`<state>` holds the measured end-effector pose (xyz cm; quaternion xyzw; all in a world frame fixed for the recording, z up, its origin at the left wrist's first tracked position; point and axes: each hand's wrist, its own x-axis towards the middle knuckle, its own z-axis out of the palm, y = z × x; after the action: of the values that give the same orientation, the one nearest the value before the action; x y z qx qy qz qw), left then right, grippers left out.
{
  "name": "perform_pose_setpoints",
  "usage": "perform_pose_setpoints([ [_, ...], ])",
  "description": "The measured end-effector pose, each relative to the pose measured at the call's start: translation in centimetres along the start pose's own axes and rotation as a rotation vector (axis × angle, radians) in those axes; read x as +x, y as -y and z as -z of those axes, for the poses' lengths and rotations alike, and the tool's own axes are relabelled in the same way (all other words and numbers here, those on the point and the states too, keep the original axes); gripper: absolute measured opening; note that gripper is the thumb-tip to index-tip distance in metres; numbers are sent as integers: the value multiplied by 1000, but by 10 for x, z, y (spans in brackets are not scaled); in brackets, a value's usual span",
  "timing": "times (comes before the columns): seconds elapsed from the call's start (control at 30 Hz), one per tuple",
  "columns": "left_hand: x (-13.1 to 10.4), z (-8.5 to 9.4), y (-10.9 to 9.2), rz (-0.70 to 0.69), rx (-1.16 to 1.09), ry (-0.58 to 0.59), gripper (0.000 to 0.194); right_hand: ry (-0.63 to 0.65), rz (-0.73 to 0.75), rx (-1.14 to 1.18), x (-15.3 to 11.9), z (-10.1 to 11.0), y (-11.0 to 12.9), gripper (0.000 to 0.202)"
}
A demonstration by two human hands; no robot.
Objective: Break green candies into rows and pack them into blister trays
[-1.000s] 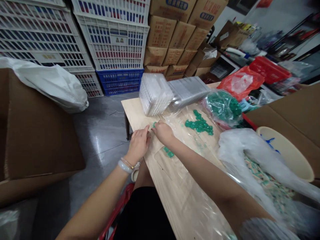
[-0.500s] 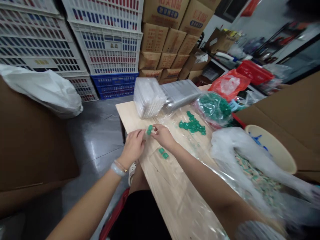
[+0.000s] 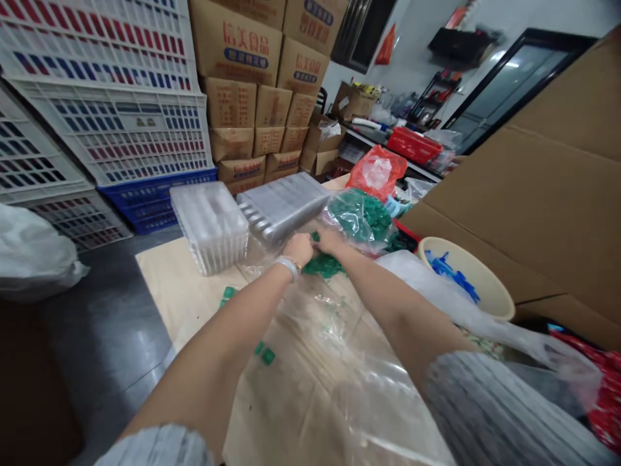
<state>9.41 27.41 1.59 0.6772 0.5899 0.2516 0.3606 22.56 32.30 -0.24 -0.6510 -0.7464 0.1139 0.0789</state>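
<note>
L hand: nr green pile, grip unclear
R hand: beside L, at green piece, hold unclear
Worktop: clear trays on it

This place looks like a storage or packing room. Cartons and plastic crates stand in high stacks.

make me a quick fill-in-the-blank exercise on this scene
A pale rigid bangle circles the person's ____ wrist. By the right hand is a small shiny piece coloured ____. The oval cream plastic bowl holds small loose bits coloured ____. The blue slatted plastic crate stands under a slatted crate coloured ____.

Missing words: left; green; blue; white.
</note>
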Motion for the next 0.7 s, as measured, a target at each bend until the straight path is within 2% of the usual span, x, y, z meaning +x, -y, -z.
perform_pose_setpoints([
  [0.13, 37, -16, 3, 207, -240, 51, 12, -18, -3, 93, 6, -15, -13, 23],
  [0.23, 49, -28, -9, 328, -508, 130, 22, 2, 18, 182, -4, -6, -26, 21],
  [0.33, 49, -35, -22, 387, -761, 222, 24, 18, 82, 350, -20, 11, -29, 25],
  [0.43, 34, -30, -24, 402, -930, 277, 19, 49, 125, 648, -40, 26, -25, 31],
  [0.53, 6, -15, -17, 422, -1103, 300, 16, 120, 145, 881, -62, 35, -19, 31],
  [0.63, -29, 3, -10, 440, -1284, 323, 14, 158, 125, 941, -84, 39, -7, 29],
  [0.7, -53, 13, -9, 424, -1295, 293, 15, 179, 132, 955, -98, 40, 7, 26],
])
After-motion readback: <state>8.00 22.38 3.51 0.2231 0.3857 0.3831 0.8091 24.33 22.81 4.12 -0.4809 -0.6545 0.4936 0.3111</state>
